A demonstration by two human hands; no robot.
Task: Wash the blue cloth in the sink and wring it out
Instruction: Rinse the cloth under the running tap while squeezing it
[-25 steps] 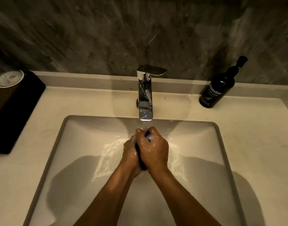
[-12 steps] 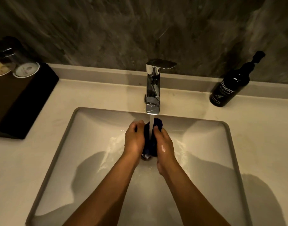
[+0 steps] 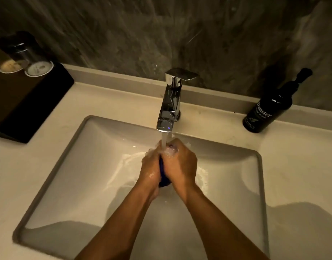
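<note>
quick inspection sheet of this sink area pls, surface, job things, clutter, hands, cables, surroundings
surface: pale countertop around an undermount sink; water pooled and splashing in the basin.
job's things: blue cloth squeezed between both hands, only a dark strip showing; chrome tap running onto it.
clutter: black hand wash bottle right of the tap; dark tray at left carrying two upturned glasses.
grippers: left hand and right hand each with a curled grip on the cloth, under the stream.
cables: nothing seen.
surroundings: dark marbled wall behind a low upstand; dim warm light.
</note>
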